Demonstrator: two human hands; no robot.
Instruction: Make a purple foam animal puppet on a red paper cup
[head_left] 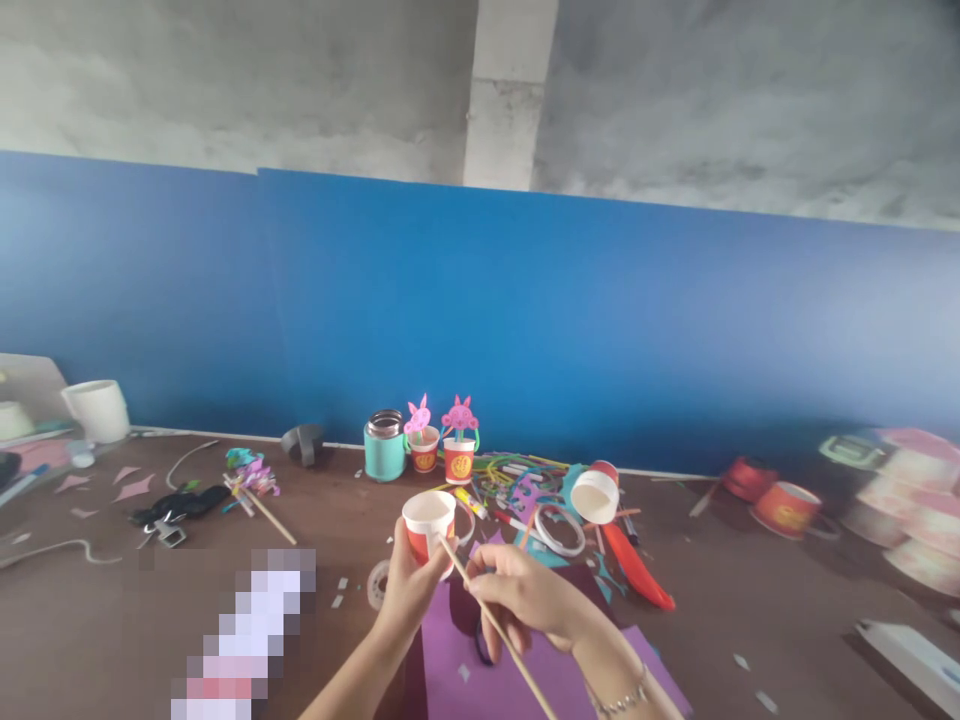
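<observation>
My left hand (409, 572) is wrapped round a red and white paper cup (427, 512), its white mouth tilted toward me. Between the thumb and fingers of my right hand (517, 595) is a thin wooden stick (514, 655). The stick's upper end meets the cup's side near my left thumb; whether it goes through the wall I cannot tell. A dark loop (484, 642) shows by my right fingers, mostly hidden. Purple sheets (457, 665) lie beneath both hands. A roll of clear tape (378, 585) rests left of the cup.
Two paper cups with pink paper figures (460, 460) stand by a teal jar (385, 450) near the blue partition (480, 320). Another cup (596, 495) lies tipped among markers, a white tape roll (560, 530) and paper scraps. More cups (787, 510) are at the right.
</observation>
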